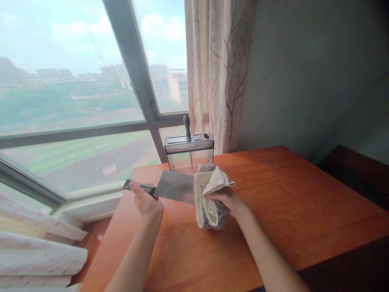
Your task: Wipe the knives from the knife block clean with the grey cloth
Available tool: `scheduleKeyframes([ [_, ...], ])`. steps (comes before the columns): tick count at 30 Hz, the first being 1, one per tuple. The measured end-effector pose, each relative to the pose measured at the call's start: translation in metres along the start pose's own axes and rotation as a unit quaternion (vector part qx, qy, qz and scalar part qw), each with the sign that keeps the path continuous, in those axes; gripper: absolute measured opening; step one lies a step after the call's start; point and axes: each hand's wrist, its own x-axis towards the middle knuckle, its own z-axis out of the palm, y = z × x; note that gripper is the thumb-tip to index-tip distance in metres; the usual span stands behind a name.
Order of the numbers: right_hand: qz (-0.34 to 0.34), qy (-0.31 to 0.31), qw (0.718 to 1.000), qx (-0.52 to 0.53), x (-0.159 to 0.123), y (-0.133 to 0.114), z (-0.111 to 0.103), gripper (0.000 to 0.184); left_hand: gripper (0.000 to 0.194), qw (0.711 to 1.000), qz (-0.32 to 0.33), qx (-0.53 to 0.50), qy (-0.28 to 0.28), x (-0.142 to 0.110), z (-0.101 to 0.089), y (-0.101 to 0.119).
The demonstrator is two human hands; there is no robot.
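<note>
My left hand [146,200] is closed around the black handle of a cleaver [176,186], whose wide grey blade points to the right. Folded over the blade's far end is a grey and cream towel [211,202], which hides that part of the blade. My right hand [226,198] grips the towel from the right side, its fingers partly covered by the cloth. Both the cleaver and the towel are held up over the wooden table.
A knife block [190,142] with clear sides stands at the table's far edge, a dark handle [186,125] sticking up from it. The reddish-brown table [273,194] stands beside a window [73,81]. Curtains [225,73] hang behind, with a grey wall [304,81] to the right.
</note>
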Motion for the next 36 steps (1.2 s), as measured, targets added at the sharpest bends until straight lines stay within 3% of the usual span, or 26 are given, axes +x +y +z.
scheduleKeyframes([
  [4,-0.022,0.078,0.986,0.146,0.006,0.011,0.012,0.039,0.051,0.999,-0.034,0.008,0.026,-0.006,0.002,-0.001],
  [8,-0.048,0.125,0.962,0.237,0.012,0.018,0.017,0.042,0.041,0.999,-0.021,-0.005,-0.034,-0.026,0.004,-0.005],
  [10,-0.072,0.157,0.951,0.256,0.016,0.018,0.012,0.041,0.037,0.996,-0.027,0.004,-0.086,-0.040,0.004,-0.011],
  [13,-0.132,0.201,0.933,0.266,0.020,0.014,-0.005,0.036,0.034,0.977,-0.047,0.037,-0.207,-0.061,0.002,-0.020],
  [16,-0.180,0.219,0.920,0.272,0.022,0.009,-0.020,0.034,0.032,0.934,-0.046,0.075,-0.347,-0.078,-0.001,-0.030],
  [19,-0.177,0.219,0.913,0.296,0.021,0.009,-0.020,0.034,0.031,0.901,-0.048,0.105,-0.419,-0.088,-0.004,-0.037],
  [25,-0.100,0.117,0.946,0.286,0.014,0.018,0.015,0.037,0.027,0.893,-0.054,0.110,-0.433,-0.088,-0.005,-0.044],
  [28,-0.075,0.096,0.952,0.282,0.012,0.020,0.022,0.038,0.031,0.891,-0.057,0.108,-0.438,-0.081,-0.004,-0.040],
  [33,-0.102,0.158,0.944,0.272,0.019,0.014,0.004,0.042,0.043,0.865,-0.098,0.097,-0.482,-0.074,-0.001,-0.028],
  [36,-0.134,0.212,0.930,0.270,0.025,0.010,-0.014,0.042,0.041,0.873,-0.114,0.070,-0.469,-0.070,0.000,-0.022],
])
